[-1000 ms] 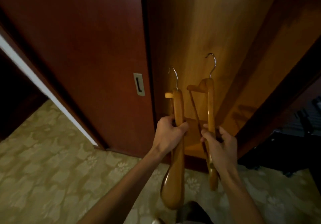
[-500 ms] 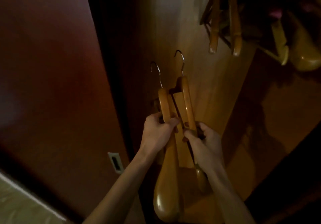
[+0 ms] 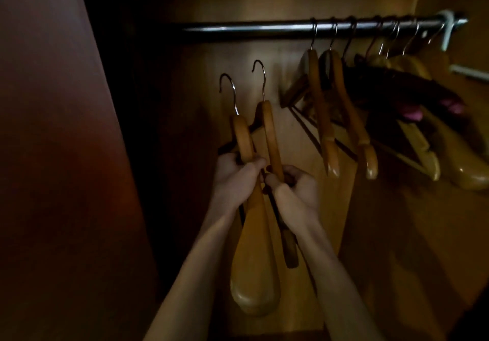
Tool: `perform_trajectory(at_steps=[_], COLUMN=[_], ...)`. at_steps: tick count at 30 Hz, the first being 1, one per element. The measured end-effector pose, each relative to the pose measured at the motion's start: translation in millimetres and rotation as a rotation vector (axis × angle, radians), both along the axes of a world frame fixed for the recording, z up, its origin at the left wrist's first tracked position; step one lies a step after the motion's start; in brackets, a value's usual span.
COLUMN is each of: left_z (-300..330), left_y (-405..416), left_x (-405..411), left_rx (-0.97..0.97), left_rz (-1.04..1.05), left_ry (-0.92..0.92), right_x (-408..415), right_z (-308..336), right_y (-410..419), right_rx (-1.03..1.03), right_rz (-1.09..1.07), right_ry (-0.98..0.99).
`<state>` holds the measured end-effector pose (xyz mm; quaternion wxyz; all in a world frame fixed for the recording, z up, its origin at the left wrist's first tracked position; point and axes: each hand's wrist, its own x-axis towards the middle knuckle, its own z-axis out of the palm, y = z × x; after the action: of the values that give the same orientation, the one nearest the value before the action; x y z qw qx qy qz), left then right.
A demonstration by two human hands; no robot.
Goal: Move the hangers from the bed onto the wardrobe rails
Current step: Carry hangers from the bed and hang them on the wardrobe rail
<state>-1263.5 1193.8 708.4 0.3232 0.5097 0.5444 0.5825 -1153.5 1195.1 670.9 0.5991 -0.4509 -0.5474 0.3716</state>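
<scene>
I hold two wooden hangers upright inside the open wardrobe, hooks pointing up. My left hand point(image 3: 235, 179) grips the wide-shouldered hanger point(image 3: 252, 261), whose metal hook sits well below the rail. My right hand point(image 3: 296, 192) grips the slimmer hanger point(image 3: 270, 131) just to its right. The metal rail point(image 3: 251, 28) runs across the top, bare on its left stretch above both hooks. Several wooden hangers point(image 3: 322, 118) hang on the rail's right part.
The dark red sliding door point(image 3: 58, 155) fills the left side. The wardrobe's wooden back panel point(image 3: 285, 76) is behind the hangers. A dark hanger with pink clips point(image 3: 412, 113) hangs among those at the right. A white bracket point(image 3: 448, 31) supports the rail's right end.
My view has tilted up from the carpet and door to the rail. Both hands have lifted the two hangers higher and drawn them closer together.
</scene>
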Motion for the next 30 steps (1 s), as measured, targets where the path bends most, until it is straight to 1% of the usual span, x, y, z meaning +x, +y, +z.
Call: perform_trajectory(at_steps=[6,12,18,23,30], left_z=[30,57,86,94,95], left_y=[30,45,51,57,60], left_x=[12,27,41,51,60], left_rx=[0.117,0.124,0.133,0.135,0.157], left_rz=[0.002,-0.046,-0.066,-0.074,-0.045], left_ry=[0.096,0.114,0.129,0.149,0.236], right_x=[2,20,37,49,67], right_z=[31,56,88,100,102], right_y=[27,39,51,57,62], right_rx=[0.092,0.168,0.193,0.176,0.103], right_rz=[-0.104,-0.166,-0.192,-0.185,-0.150], right_ry=[0.033,0.005,-0.066,-0.079,-0.117])
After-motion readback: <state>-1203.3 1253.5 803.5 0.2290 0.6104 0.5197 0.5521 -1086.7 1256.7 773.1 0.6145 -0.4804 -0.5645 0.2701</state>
